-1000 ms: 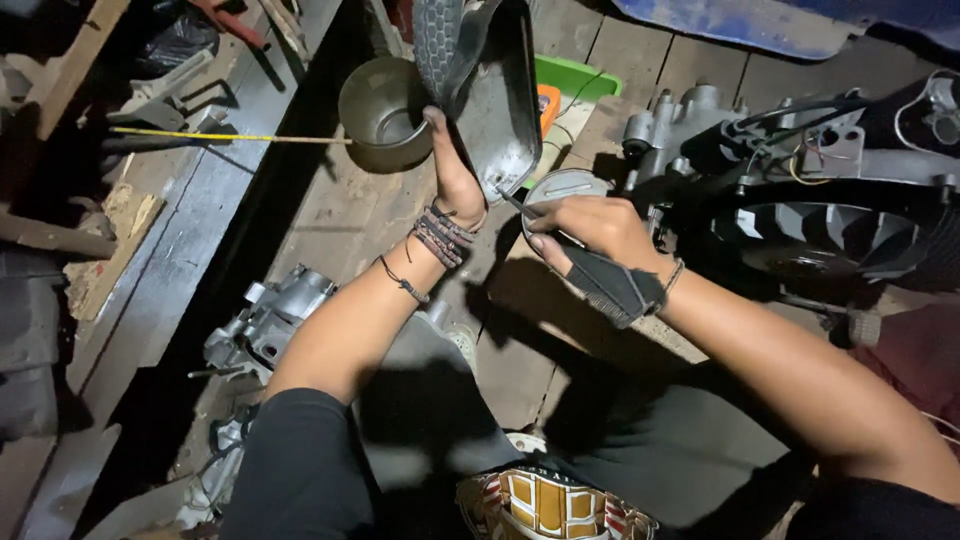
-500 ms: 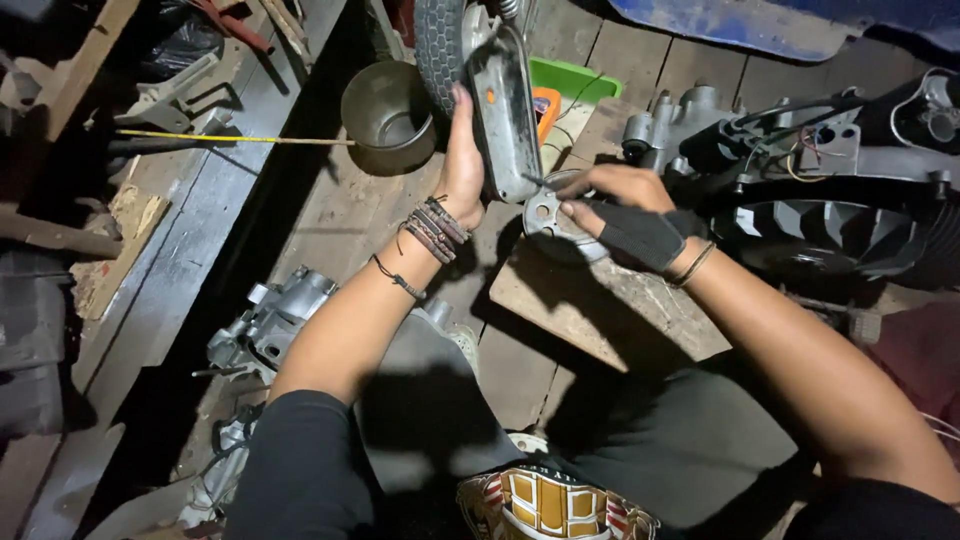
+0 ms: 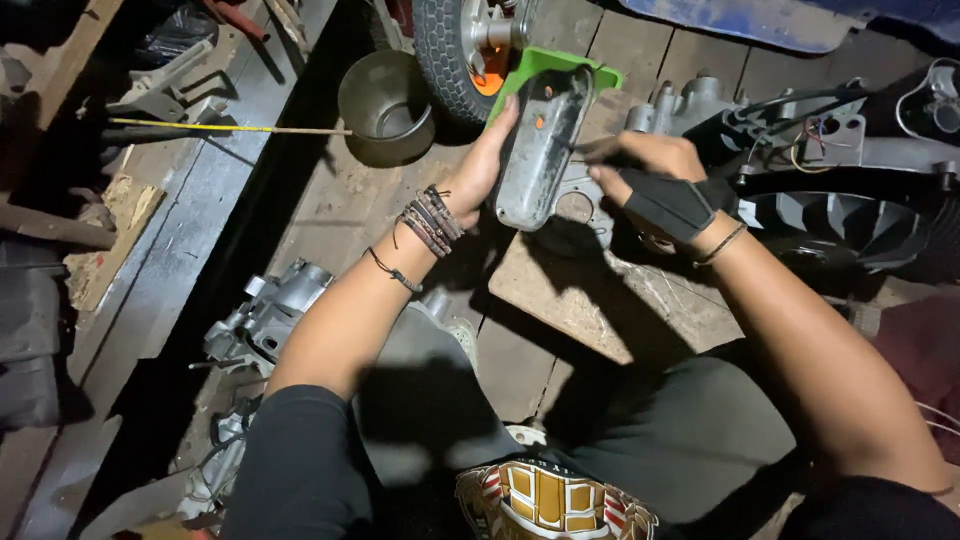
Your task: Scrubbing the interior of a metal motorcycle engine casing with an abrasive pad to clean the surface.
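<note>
My left hand (image 3: 480, 165), with several cord bracelets on the wrist, grips the left edge of a long grey metal engine cover (image 3: 540, 140) and holds it upright above the wooden floor. My right hand (image 3: 645, 165), in a black fingerless wrap, is closed around a thin dark tool (image 3: 595, 150) whose tip touches the cover's right edge. A green plastic piece (image 3: 560, 65) shows behind the cover's top.
A small tyred wheel (image 3: 450, 40) stands just beyond the cover, a metal pot (image 3: 385, 105) to its left. A finned engine with wires (image 3: 840, 190) lies at the right. A wooden board (image 3: 610, 300) lies under my hands, grey engine parts (image 3: 270, 315) at left.
My view has shifted down and closer. The cover has turned and now shows its flat inner face, with my left hand still on it. My right hand has moved up against its right edge.
</note>
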